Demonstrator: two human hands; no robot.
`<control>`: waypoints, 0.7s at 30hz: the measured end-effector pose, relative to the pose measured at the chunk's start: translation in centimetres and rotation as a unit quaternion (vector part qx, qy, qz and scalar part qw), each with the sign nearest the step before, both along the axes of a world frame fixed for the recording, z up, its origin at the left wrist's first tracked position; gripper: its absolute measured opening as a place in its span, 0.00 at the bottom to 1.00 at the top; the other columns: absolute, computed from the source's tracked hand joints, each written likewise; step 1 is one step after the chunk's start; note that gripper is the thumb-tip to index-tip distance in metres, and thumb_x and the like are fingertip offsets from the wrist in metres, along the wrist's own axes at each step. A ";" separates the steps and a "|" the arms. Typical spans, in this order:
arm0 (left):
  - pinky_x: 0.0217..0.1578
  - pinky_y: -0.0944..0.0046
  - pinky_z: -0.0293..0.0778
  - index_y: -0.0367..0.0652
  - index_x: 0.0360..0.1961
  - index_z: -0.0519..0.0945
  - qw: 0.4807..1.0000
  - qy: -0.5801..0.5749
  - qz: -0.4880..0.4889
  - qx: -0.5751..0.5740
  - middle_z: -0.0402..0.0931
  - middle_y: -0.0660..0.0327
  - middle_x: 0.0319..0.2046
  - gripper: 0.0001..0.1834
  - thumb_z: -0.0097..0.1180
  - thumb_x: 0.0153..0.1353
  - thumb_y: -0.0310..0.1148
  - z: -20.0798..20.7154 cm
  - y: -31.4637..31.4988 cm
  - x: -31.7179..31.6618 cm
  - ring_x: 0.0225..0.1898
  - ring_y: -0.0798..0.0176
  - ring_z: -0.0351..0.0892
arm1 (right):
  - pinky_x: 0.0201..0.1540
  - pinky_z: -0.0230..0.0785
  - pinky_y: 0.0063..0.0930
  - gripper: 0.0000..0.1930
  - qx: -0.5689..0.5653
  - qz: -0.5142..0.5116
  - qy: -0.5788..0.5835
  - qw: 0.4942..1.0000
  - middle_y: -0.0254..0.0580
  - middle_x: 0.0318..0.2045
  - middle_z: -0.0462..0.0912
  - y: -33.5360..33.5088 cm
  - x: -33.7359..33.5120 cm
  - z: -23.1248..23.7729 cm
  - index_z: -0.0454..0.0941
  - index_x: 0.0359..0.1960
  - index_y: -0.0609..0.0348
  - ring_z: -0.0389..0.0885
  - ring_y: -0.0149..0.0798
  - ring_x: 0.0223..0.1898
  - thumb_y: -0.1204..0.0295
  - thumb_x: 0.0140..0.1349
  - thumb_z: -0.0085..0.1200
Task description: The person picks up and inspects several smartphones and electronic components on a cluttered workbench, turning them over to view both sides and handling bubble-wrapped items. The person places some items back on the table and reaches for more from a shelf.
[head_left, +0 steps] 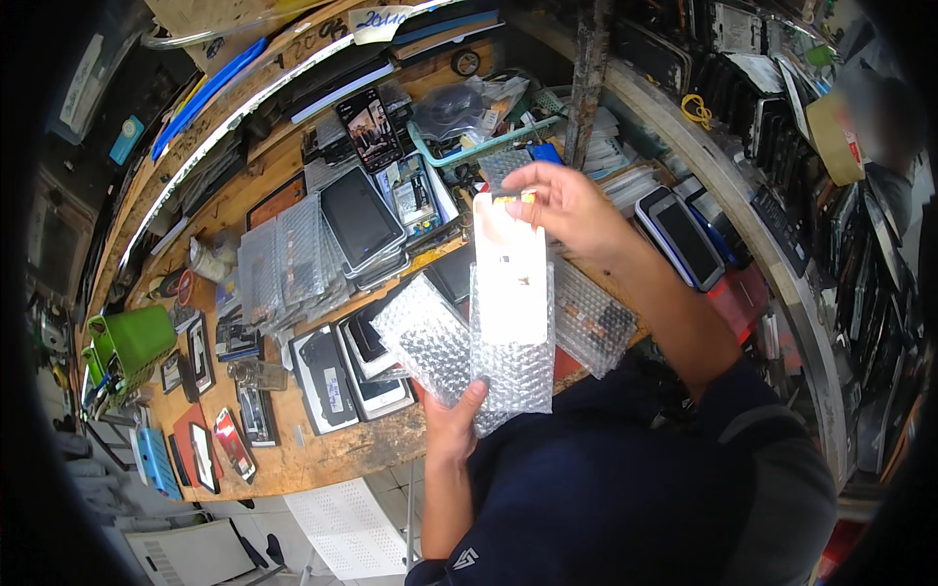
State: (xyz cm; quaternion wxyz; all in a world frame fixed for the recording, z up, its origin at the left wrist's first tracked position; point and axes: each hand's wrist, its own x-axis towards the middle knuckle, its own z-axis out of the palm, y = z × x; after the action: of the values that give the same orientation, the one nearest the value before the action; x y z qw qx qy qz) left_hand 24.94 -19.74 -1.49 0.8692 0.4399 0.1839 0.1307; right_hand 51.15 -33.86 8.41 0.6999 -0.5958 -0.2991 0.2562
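Observation:
A bright white flat panel (513,278), like a phone screen, stands upright with its lower end inside a clear bubble-wrap pouch (513,381). My right hand (565,207) pinches the panel's top end, near a small orange-yellow strip. Below, my left hand (453,420) is closed on the pouch's lower part, thumb in front. A second bubble-wrap pouch (422,332) leans to the left from the same hand. Glare hides most detail on the panel. Under my right forearm lies another bubble-wrapped piece (596,317).
Boxed phones (327,381) and stacked bubble-wrapped screens (293,256) cover the wooden bench (371,449). Behind them are a propped-up lit phone (369,129) and a teal tray (489,146). A green basket (132,337) stands left. Shelves of panels line the right, where a person (889,186) appears.

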 end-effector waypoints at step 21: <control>0.51 0.63 0.75 0.33 0.58 0.74 0.944 0.088 -0.031 0.316 0.83 0.54 0.49 0.19 0.60 0.71 0.30 3.0 2.6 5.6 0.48 0.65 0.81 | 0.43 0.80 0.25 0.15 0.077 -0.155 0.109 0.979 0.42 0.41 0.84 -6.4 1.0 -2.1 0.71 0.54 0.66 0.85 0.29 0.40 0.75 0.70 0.58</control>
State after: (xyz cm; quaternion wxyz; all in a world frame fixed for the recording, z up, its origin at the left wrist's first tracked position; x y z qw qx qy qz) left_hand 30.51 -17.18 1.56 0.6696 0.7073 0.1947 0.1158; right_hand 52.20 -40.22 6.28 0.8034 -0.5476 -0.1441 0.1843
